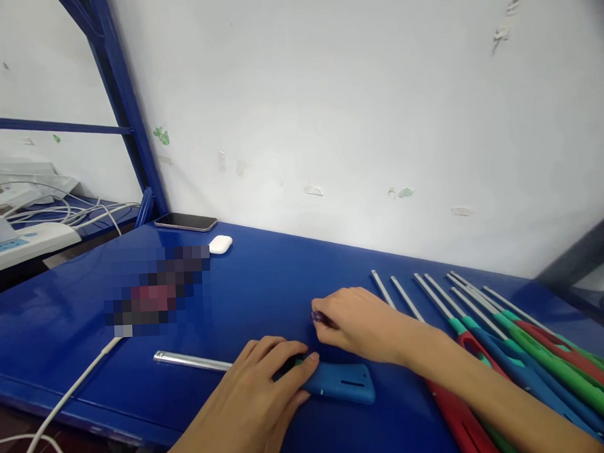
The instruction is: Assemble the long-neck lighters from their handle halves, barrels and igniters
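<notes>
A blue long-necked lighter [341, 383] lies on the blue tabletop, its metal tube pointing left. My left hand [261, 382] is closed over the middle of it, thumb and fingers around the handle near the tube. Above the handle's right end, my right hand [359, 321] is curled into a pinch. A small dark purple piece [316, 316] pokes out between its fingertips; most of it is hidden, so its kind is unclear. To the right, partly under my right forearm, lie several more lighters [537, 350] with red, green and blue handles.
A phone [186, 222] rests at the table's back left, near a white earbud case [221, 244]. A pixelated object [157, 293] with a white cable [72, 397] lies in front of them. A blue metal post [121, 94] rises at left, beside a power strip [32, 245]. A white wall stands behind.
</notes>
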The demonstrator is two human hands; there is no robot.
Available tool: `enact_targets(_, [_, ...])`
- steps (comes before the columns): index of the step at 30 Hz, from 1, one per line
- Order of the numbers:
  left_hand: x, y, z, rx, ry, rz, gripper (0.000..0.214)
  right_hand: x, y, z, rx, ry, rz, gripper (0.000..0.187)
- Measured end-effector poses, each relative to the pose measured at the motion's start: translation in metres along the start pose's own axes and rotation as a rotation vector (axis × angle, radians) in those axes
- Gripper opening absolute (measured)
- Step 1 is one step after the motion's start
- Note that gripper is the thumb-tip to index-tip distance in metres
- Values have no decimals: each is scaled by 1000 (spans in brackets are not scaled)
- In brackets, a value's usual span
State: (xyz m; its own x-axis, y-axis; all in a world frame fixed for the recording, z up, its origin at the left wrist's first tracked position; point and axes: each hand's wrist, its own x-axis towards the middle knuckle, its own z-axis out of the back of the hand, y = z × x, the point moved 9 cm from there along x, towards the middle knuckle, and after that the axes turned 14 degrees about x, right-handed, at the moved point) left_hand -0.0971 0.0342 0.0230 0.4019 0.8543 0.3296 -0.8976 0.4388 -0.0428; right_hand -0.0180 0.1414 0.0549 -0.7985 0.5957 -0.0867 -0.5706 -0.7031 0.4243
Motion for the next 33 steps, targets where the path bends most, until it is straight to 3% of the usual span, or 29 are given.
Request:
enact_targets(5, [-3, 2, -1, -21, -23, 4, 42, -33, -6, 17, 226, 62, -66, 27])
enact_targets(10, [-7, 4, -2, -46, -60, 9, 42, -64, -8, 16, 327, 107, -165, 26])
enact_targets(15, [-7, 2, 2, -27, -90, -3, 42, -73, -14, 8, 337, 81, -236, 29])
enact_targets(21, [-5, 1, -1, 22, -59, -10, 46, -76, -20, 16, 213, 5, -181, 31])
enact_targets(28, [-2, -6, 14, 225, -104, -86, 90, -80, -25, 25, 125, -88, -152, 33])
enact_targets(30, [2, -9, 20, 255, -121, -95, 79, -79, -26, 26, 123, -107, -157, 34])
enact_targets(33, [12, -13, 18, 289, -111, -85, 45, -77, -28, 30, 115, -137, -162, 35])
